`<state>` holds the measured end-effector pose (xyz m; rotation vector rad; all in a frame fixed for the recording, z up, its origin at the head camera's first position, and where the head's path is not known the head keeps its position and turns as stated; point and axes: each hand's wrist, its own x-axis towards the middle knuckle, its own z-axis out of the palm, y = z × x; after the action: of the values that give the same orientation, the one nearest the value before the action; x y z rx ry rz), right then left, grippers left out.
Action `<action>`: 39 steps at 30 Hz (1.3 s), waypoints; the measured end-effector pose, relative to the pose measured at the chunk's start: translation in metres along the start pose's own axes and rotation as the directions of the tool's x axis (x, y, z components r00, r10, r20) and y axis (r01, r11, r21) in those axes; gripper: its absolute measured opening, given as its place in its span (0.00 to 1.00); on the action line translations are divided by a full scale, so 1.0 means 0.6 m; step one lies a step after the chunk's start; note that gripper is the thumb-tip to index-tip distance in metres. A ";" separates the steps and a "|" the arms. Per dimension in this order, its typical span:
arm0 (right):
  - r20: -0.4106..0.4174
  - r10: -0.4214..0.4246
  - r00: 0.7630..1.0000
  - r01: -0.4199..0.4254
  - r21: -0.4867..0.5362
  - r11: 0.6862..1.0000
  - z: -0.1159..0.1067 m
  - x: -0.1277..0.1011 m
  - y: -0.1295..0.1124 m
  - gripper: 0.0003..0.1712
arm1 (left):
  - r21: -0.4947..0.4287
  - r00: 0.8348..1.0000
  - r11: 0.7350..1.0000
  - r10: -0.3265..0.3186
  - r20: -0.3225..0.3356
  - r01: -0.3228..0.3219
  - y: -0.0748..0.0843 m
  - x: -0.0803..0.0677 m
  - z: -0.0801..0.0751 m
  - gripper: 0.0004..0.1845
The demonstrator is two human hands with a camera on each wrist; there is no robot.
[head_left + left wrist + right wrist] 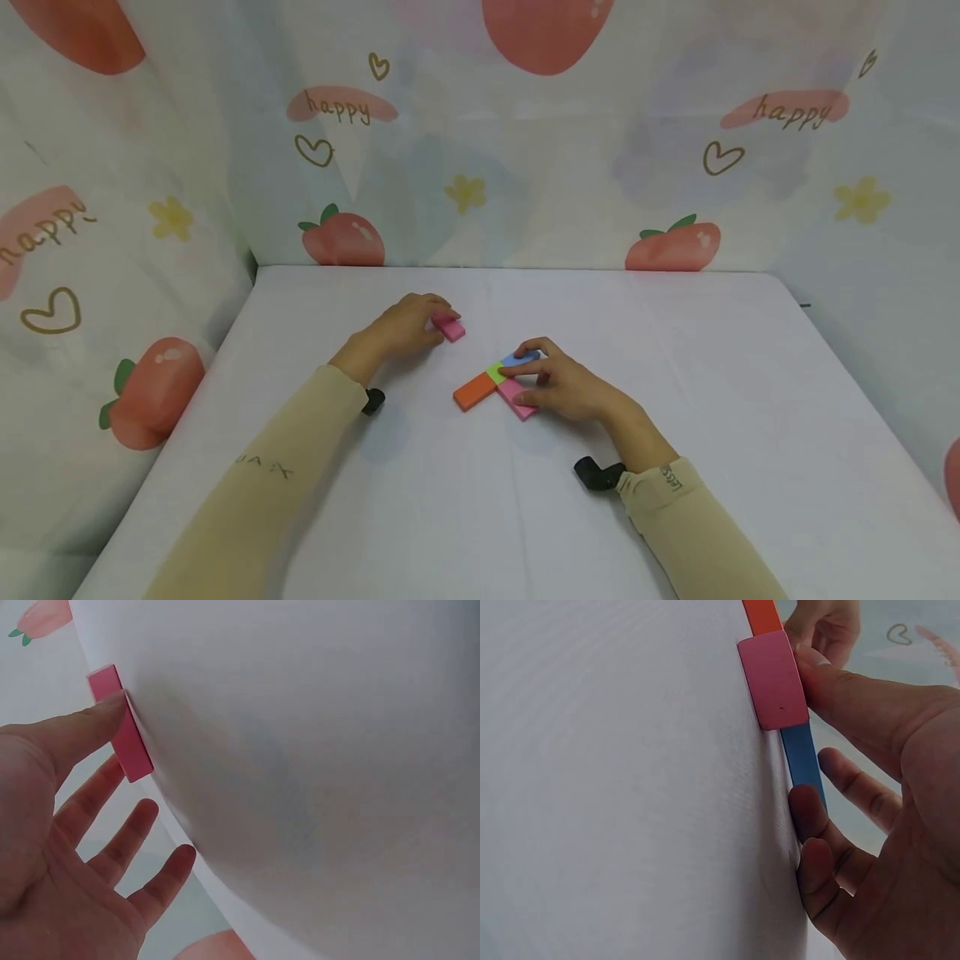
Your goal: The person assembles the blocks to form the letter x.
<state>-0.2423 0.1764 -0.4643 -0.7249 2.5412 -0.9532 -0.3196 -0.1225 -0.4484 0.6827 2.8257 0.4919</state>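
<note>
My left hand [405, 329] pinches a small pink block [452, 330] between thumb and fingers, toward the back of the white table. In the left wrist view the thumb lies on this bar-shaped block [135, 754], while other fingers spread below it. Nearer the middle, several flat blocks lie end to end: an orange block [474, 392], a green block [494, 374] and a blue block [512, 361], with a second pink block [514, 395] branching toward the front. My right hand [573, 387] rests over them, thumb at the pink block, index finger at the green, another fingertip on the blue.
The white table [420, 517] runs back to a patterned curtain [540, 167] with strawberries, hearts and the word happy. Another curtain side [142, 283] hangs along the left edge. A black strap piece [598, 474] sticks out at the right wrist.
</note>
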 end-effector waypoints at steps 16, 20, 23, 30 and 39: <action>0.000 0.000 1.000 0.000 -0.005 1.000 -0.001 0.001 -0.001 0.25 | -0.027 0.991 0.994 0.108 0.076 -0.106 -0.006 0.026 -0.015 0.19; -0.002 -0.003 1.000 0.003 -0.003 1.000 -0.001 0.002 0.000 0.25 | -0.017 0.990 0.994 0.112 0.086 -0.111 -0.005 0.026 -0.018 0.18; 0.002 0.003 1.000 -0.003 0.010 1.000 -0.001 0.002 -0.001 0.25 | -0.005 0.988 0.992 0.127 0.088 -0.127 -0.006 0.027 -0.017 0.18; 0.009 0.011 1.000 -0.011 0.040 0.999 0.003 0.001 -0.002 0.25 | 0.048 0.978 0.980 0.190 0.090 -0.195 -0.008 0.030 -0.013 0.18; 0.000 0.007 1.000 -0.007 0.006 1.000 0.001 0.004 0.000 0.25 | 0.071 0.966 0.966 0.240 0.099 -0.247 -0.001 0.034 -0.018 0.19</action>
<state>-0.2442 0.1748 -0.4649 -0.7135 2.5383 -0.9591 -0.3403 -0.1160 -0.4410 1.0504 2.7037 0.3729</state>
